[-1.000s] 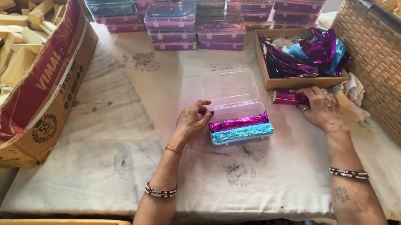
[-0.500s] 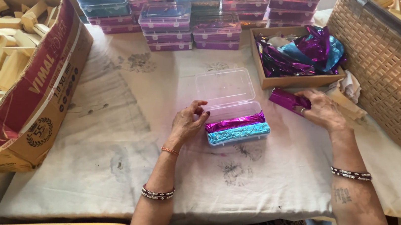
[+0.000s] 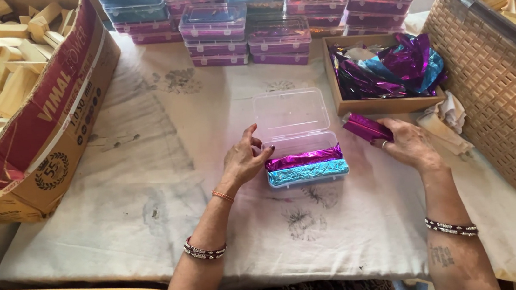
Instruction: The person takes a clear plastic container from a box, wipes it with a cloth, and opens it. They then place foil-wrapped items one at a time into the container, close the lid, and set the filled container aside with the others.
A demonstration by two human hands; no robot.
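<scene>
A clear plastic box (image 3: 299,139) lies open on the white cloth with its lid flipped back. Inside it lie two foil-wrapped bars, a purple one (image 3: 303,158) and a teal one (image 3: 307,172). My left hand (image 3: 244,160) rests against the box's left side, fingertips on its rim. My right hand (image 3: 406,144) holds a third purple foil-wrapped bar (image 3: 366,127) just right of the box, slightly above the table.
A cardboard tray (image 3: 374,104) of loose purple and blue foil sheets sits beyond my right hand. Stacks of filled lidded boxes (image 3: 270,16) line the far edge. A carton of wooden blocks (image 3: 24,105) stands left, a woven basket (image 3: 501,87) right.
My right hand has lifted the purple wrapped bar and carried it left, closer to the open box. My left hand stays at the box's left side.
</scene>
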